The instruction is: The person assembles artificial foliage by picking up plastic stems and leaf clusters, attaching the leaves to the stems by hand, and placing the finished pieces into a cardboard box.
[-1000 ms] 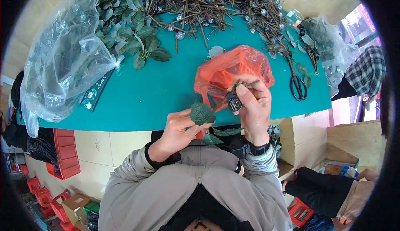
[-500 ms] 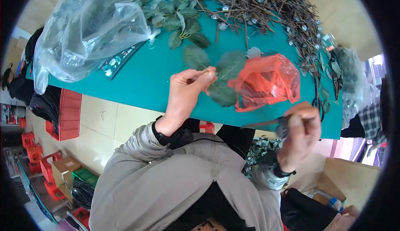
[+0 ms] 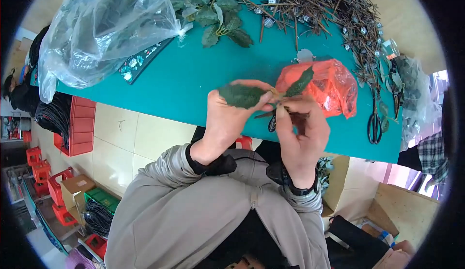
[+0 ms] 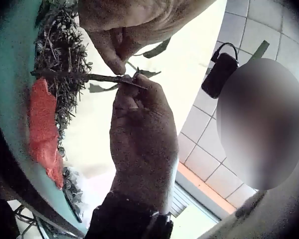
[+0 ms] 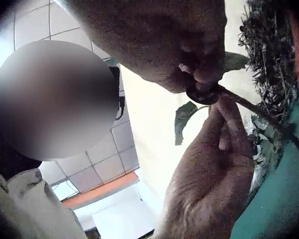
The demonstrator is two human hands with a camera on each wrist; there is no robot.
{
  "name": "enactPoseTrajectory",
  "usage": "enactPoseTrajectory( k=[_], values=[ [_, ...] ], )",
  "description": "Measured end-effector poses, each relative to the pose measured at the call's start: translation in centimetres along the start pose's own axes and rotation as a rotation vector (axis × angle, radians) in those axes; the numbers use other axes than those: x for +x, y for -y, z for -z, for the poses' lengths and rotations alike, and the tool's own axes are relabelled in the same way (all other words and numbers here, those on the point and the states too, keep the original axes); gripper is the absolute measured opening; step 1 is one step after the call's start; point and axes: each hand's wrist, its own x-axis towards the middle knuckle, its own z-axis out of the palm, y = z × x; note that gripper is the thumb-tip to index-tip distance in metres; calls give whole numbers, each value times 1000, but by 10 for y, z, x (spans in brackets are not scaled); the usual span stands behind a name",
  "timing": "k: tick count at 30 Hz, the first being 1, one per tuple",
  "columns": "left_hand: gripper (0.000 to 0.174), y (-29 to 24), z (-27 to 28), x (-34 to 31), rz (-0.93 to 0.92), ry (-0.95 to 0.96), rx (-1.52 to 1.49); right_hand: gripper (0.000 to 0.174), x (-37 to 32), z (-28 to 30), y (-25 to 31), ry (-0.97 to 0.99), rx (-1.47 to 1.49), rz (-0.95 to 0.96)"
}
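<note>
In the head view both hands meet fingertip to fingertip over the front of the green table (image 3: 179,99). My left hand (image 3: 227,116) pinches a sprig of green leaves (image 3: 240,96) between thumb and fingers. One leaf spreads over the hand, another points toward the red bag. My right hand (image 3: 305,135) pinches a brown twig (image 4: 102,77) with a round black tag (image 3: 272,123) hanging on it. The twig meets the sprig's stem at the fingertips, which hide the joint. In the right wrist view the tag (image 5: 202,94) lies right beside the right fingers.
Behind the hands sits a crumpled red plastic bag (image 3: 334,87). Many brown twigs with tags (image 3: 319,7) are heaped at the back, next to a leaf pile (image 3: 213,7). A clear plastic bag (image 3: 106,41) lies at left, black scissors (image 3: 374,123) at right.
The right hand has come back from the right with the tagged twig and joined the left hand. The left hand has moved slightly right, still holding the sprig. The view has turned rightward.
</note>
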Motion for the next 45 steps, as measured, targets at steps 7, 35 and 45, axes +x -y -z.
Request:
enactPoseTrajectory(
  k=[7, 35, 45],
  values=[
    [24, 9, 4, -3, -182, 59, -151, 15, 0, -1, -2, 2, -135, 123],
    [26, 5, 8, -7, -334, 143, 120, 16, 0, -2, 6, -23, -313, 135],
    [14, 17, 19, 2, -29, 173, -144, 22, 0, -5, 1, 24, -325, 264]
  ],
)
